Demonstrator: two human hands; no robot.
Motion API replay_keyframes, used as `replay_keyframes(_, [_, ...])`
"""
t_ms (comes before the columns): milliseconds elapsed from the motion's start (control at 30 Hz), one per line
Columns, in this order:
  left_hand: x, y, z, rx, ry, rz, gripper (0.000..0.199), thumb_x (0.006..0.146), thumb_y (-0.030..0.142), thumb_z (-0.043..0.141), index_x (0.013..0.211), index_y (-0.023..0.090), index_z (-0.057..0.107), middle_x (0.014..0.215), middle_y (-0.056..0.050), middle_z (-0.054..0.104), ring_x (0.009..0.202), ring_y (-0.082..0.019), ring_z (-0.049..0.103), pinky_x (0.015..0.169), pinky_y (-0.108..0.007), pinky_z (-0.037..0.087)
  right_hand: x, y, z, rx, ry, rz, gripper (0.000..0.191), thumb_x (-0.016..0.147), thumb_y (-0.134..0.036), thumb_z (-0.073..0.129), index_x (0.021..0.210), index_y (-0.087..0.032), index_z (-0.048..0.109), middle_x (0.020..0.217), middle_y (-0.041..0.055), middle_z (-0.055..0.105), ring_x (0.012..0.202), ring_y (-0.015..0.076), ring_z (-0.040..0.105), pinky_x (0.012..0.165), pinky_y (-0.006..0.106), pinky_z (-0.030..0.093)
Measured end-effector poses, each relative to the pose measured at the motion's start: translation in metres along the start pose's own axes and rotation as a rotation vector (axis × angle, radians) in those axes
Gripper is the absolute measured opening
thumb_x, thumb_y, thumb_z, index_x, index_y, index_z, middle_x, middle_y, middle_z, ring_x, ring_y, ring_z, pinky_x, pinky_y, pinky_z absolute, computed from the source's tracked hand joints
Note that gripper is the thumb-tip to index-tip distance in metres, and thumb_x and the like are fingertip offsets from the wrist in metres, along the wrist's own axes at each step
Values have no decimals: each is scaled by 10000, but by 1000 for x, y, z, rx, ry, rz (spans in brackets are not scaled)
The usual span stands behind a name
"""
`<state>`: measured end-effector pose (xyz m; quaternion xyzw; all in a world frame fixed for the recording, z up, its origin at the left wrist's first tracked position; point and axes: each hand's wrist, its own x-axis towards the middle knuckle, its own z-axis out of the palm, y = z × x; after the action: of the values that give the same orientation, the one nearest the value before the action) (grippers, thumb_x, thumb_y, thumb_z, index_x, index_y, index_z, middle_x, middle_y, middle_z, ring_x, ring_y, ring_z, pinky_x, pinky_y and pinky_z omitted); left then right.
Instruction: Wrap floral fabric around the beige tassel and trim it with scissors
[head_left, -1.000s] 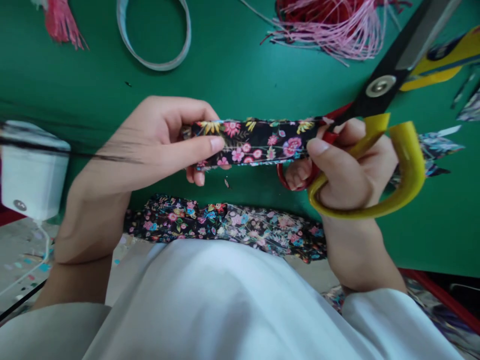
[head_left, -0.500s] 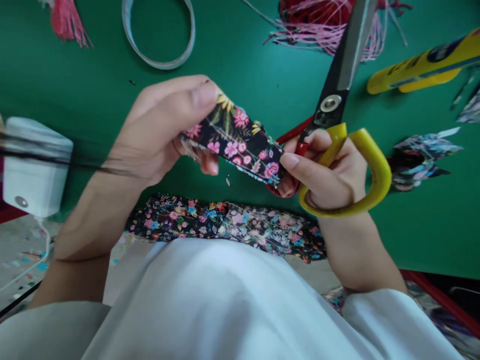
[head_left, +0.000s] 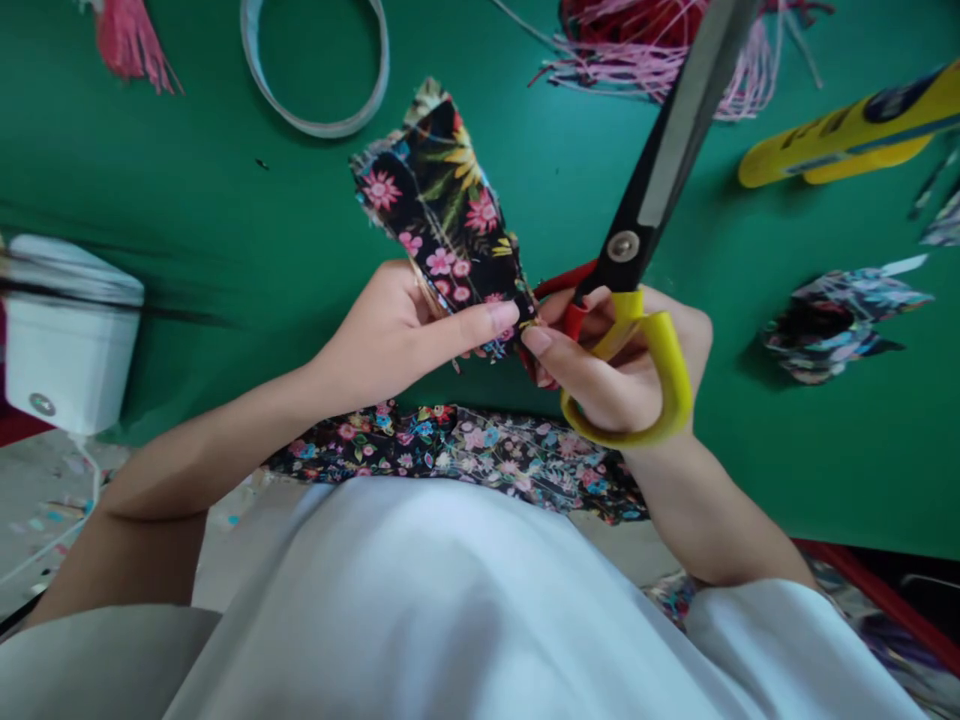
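Observation:
A black floral fabric piece [head_left: 450, 210] with frayed edges is pinched near its lower end by my left hand [head_left: 405, 335], thumb on top. Its wider end points up and away. My right hand [head_left: 630, 370] grips the same lower end between thumb and fingers, close to the left thumb. Scissors [head_left: 624, 245] with yellow and red handles hang on my right hand, their dark blades pointing up to the right, away from the fabric. Another floral strip [head_left: 480, 450] lies along the table's near edge.
On the green table [head_left: 300, 240] are a white ring [head_left: 322, 128], a pink tassel [head_left: 131, 45], pink and red cords [head_left: 622, 50], a yellow tube [head_left: 825, 135], a bunched floral piece [head_left: 832, 325] and, at the left, a white box [head_left: 71, 340] with a cable.
My left hand has slid from the fabric's upper end down to its lower end, beside my right fingers. The fabric now stands more steeply. The scissors have shifted slightly left and turned.

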<state>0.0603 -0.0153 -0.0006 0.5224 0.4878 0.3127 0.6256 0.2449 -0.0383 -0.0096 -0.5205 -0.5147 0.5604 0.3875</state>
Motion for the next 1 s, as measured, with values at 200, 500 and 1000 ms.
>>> replay_keyframes(200, [2,-2,-3,22,52,21,487,761,410,757,515,153,425,552,39,378,505,-37,349,438,-207,287,4,2,0,51,18,-19,146,718,-141,791,795,-190,677,669,-70,631,506,41,530,453,187,405])
replay_keyframes(500, [-1,-7,0,-122,27,-21,245,695,280,818,628,154,619,672,27,620,648,-78,563,602,-199,497,4,7,-1,110,33,24,252,662,-236,861,812,-208,660,710,-54,653,543,73,576,482,223,473])
replay_keyframes(1000, [-5,5,6,-142,-75,20,219,826,219,682,638,161,588,638,36,579,620,-55,536,603,-174,478,4,-5,0,137,26,52,301,611,-205,875,745,-229,606,661,-63,607,506,81,533,493,246,503])
